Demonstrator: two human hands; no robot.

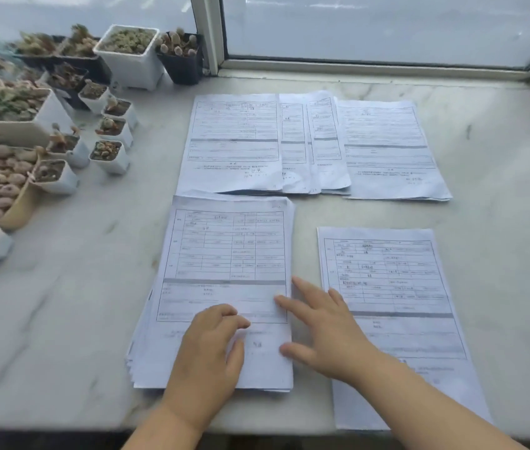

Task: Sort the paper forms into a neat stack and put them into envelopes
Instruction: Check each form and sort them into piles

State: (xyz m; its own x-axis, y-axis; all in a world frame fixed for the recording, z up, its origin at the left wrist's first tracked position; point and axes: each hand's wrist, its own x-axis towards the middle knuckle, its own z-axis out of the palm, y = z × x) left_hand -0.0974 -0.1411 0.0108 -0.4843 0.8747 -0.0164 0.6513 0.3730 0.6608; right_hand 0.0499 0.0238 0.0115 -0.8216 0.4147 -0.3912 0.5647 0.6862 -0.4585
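Marble sill (62, 319), pale and grey-veined, runs under a window frame (211, 34); bare stone lies left of the papers up to small square pots of succulents (108, 131), and along the right side. Near stack of forms (224, 254), ragged at its left edges, carries the left hand (208, 352) with fingers curled, knuckles down, gripping nothing visible; right hand (325, 326) is spread flat, fingertips on the stack's right edge. Single sheet (396, 287) lies just right, apart; fanned sheets (309, 144) sit behind.
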